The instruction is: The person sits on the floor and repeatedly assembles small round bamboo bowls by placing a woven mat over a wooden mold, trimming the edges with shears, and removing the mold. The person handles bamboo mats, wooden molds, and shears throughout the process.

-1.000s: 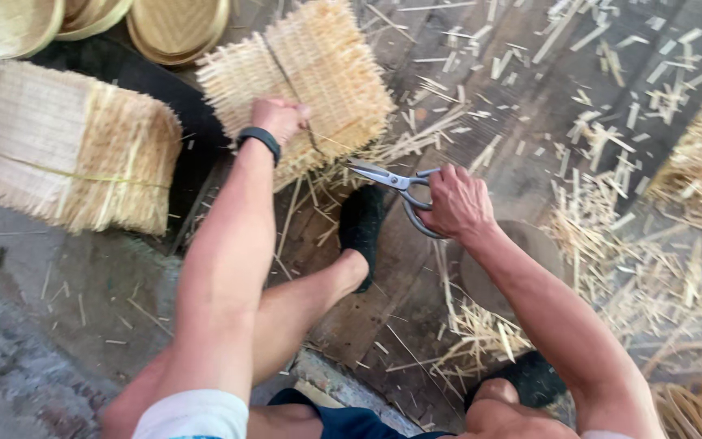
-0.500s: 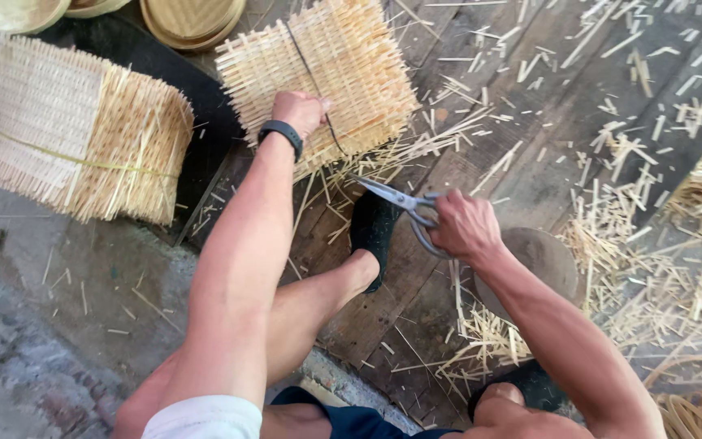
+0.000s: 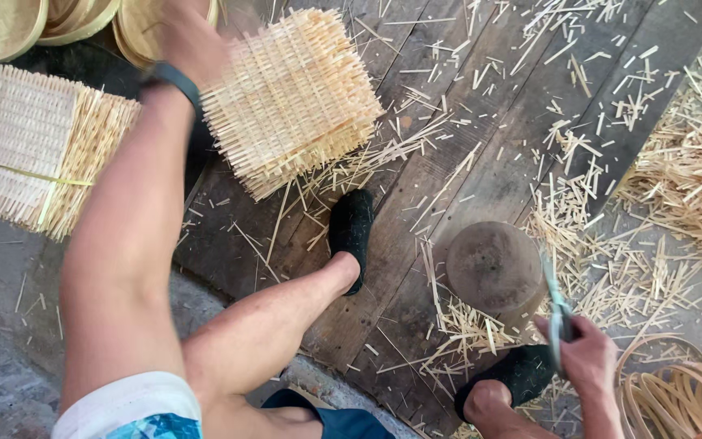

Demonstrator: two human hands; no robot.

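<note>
My left hand point(image 3: 191, 42) is blurred at the top of the view, at the upper left edge of a stack of square woven bamboo mats point(image 3: 292, 99) lying on dark wooden boards point(image 3: 481, 154); whether it grips the stack I cannot tell. A black band circles that wrist. My right hand point(image 3: 585, 354) is low at the right, near my right foot, holding a pair of scissors point(image 3: 556, 307) with the blades pointing up. My left foot in a black shoe point(image 3: 352, 228) rests on the boards just below the stack.
A second tied bundle of woven mats point(image 3: 38, 146) lies at the left. Round woven trays point(image 3: 10, 20) sit at the top left. A round dark block point(image 3: 493, 267) stands by my right foot. Cut bamboo slivers point(image 3: 684, 179) litter the right; coiled strips point(image 3: 676, 398) lie bottom right.
My right hand with the scissors has pulled away from the stack, down and to the right. My left hand has moved up along the stack's left edge.
</note>
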